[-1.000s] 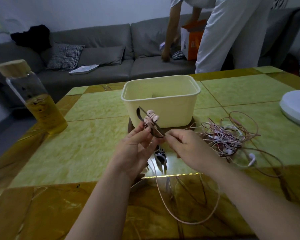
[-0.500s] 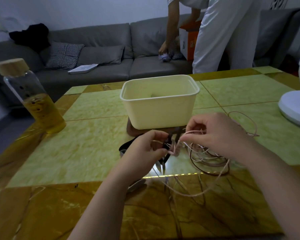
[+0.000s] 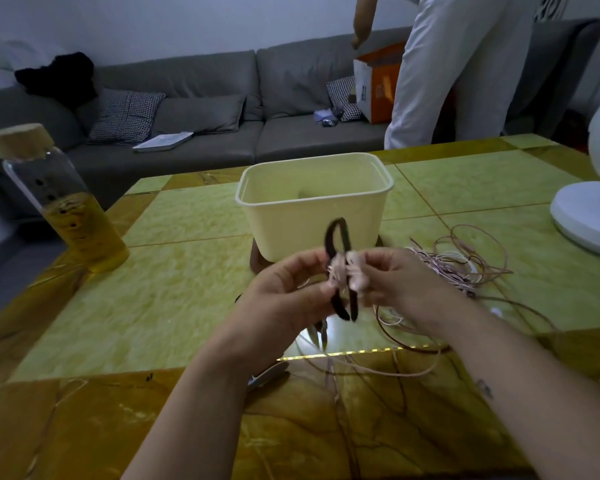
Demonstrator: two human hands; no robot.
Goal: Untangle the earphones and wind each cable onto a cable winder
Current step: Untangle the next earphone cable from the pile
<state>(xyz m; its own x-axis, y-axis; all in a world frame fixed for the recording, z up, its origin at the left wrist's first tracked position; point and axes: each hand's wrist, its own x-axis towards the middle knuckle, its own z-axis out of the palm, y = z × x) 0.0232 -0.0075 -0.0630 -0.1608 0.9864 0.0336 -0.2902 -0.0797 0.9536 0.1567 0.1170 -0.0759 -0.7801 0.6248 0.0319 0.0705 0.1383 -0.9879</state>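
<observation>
Progress, by my estimate: early. One pink cable [image 3: 354, 278] sat in a few turns round the middle of a dark looped cable winder [image 3: 340, 308]. Slack of the same colour trailed down across the counter [image 3: 187, 289] toward its near edge, so this winding looked unfinished.

The larger tangle of earphones [image 3: 465, 268] lay unsorted on the counter, just right of the hands and near the cream tub [image 3: 312, 209]. That part looked untouched, so most of the work was left.

Left hand [image 3: 288, 296] pinched the winder at the wound turns. Right hand [image 3: 399, 285] pinched the pink turns from the other side. The hands were close together, nearly touching. They held the winder upright above the counter, in front of the tub.
</observation>
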